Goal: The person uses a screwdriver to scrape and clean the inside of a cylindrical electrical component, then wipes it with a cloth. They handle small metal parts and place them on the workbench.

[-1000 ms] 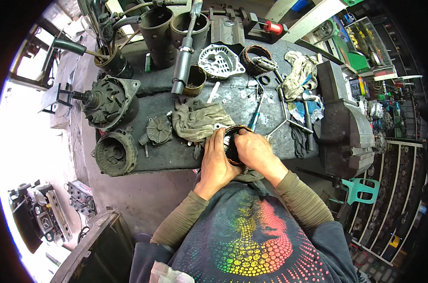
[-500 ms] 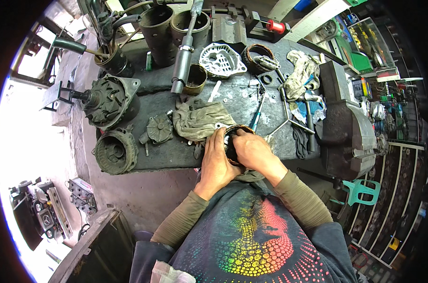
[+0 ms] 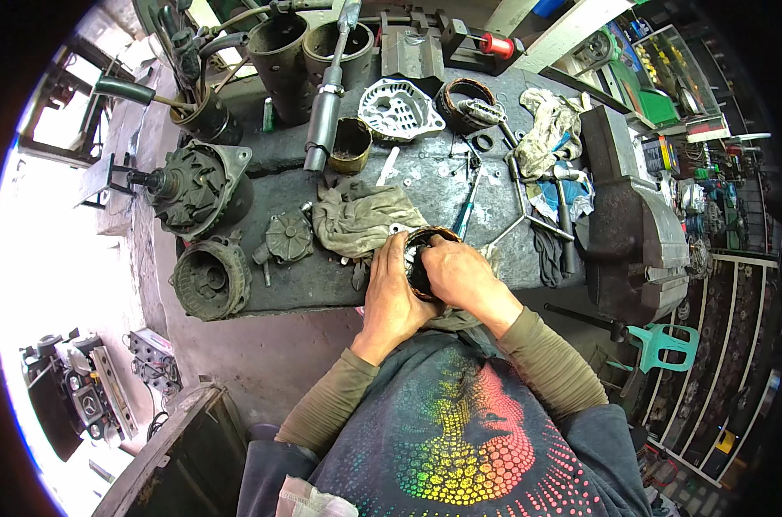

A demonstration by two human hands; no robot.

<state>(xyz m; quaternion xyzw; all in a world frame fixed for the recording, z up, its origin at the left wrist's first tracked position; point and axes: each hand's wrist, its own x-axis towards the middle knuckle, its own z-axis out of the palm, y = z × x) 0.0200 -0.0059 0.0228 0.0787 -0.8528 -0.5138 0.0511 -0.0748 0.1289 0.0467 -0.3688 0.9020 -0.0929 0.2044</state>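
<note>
At the front edge of the bench I hold an alternator stator (image 3: 419, 283), a dark ring with copper-coloured windings along its rim. My left hand (image 3: 392, 297) wraps its left side, with the fingers stretched up along the outside. My right hand (image 3: 465, 277) is curled over the right rim, and its fingertips reach inside the ring. Whatever those fingertips grip is hidden. A crumpled grey rag (image 3: 365, 215) lies just beyond my left fingers. Past the ring, to the right, lies a blue-handled screwdriver (image 3: 466, 215).
Left on the bench are an alternator with a fan (image 3: 197, 188), a round housing (image 3: 210, 277) and a small round part (image 3: 287, 237). Farther back lie a silver end cover (image 3: 399, 109) and another stator (image 3: 470, 105). A hammer (image 3: 566, 220) and a big vise (image 3: 636, 246) are right.
Both hands keep their places on the stator, with only a slight shift of the right fingers inside it. The whole view has moved a little.
</note>
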